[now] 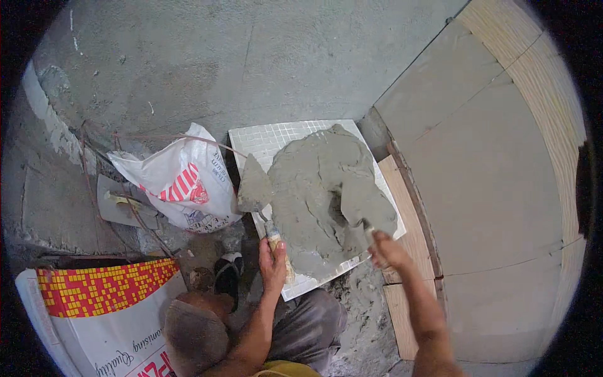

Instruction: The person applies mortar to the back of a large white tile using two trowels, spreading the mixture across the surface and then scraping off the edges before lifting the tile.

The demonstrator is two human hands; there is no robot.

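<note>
A heap of wet grey mortar point(301, 201) covers most of a white square tile point(251, 137) on the floor. My left hand point(271, 264) grips a pointing trowel point(255, 184) by its wooden handle; its mortar-smeared blade points up along the tile's left side. My right hand point(386, 251) is closed on the handle of a second trowel point(355, 207), whose blade sits in the right part of the mortar, partly indistinguishable from it.
A white sack point(176, 176) with red print lies left of the tile, beside a flat float point(125, 201). A red-and-yellow package point(107, 295) lies lower left. Grey wall point(176, 50) is behind. A large panel point(477, 188) edged with pale wood occupies the right, alongside wooden boards point(405, 213).
</note>
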